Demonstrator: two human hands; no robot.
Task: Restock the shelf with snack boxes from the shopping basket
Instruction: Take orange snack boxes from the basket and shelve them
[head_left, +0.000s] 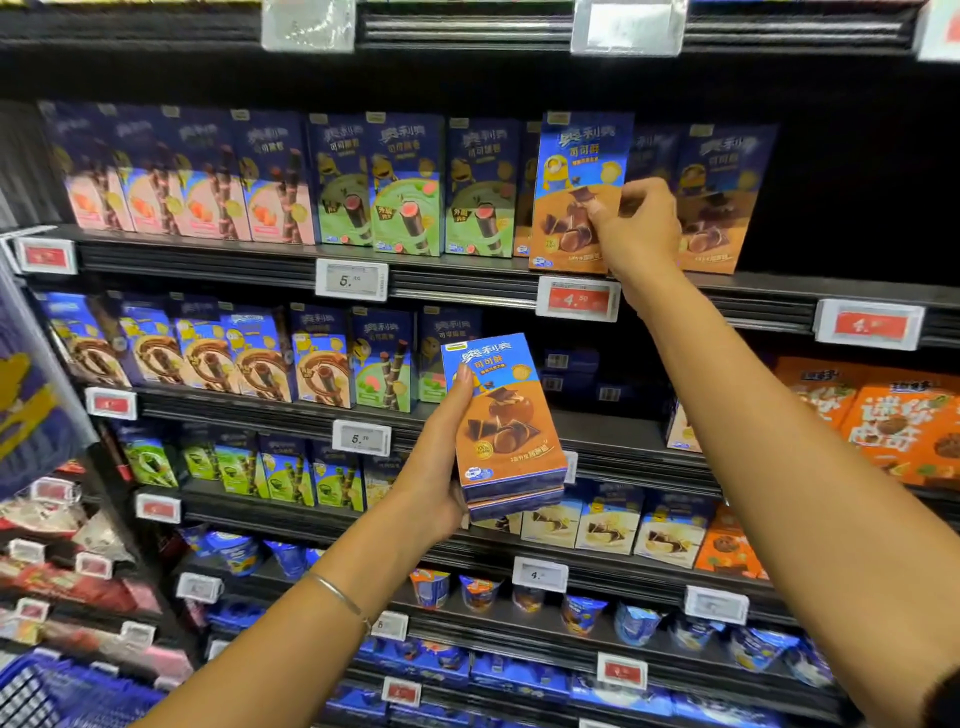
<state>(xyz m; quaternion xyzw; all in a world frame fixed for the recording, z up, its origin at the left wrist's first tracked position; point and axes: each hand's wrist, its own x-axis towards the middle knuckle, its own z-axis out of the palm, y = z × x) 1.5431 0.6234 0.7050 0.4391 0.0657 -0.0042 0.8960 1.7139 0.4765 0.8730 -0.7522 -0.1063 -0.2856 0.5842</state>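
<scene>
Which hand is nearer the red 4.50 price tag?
Right. The right hand grips an orange box just above the tag; the left hand holds stacked boxes well below it.

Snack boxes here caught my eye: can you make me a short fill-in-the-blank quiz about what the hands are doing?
1. The right hand pinches an orange box standing above a ____ price tag.
2. The left hand holds a stack of ____ boxes.
3. The mesh thing at bottom left is a blue shopping ____.
Missing words: red; two; basket.

The shopping basket (62, 693) is cut off at the bottom-left corner.
</scene>
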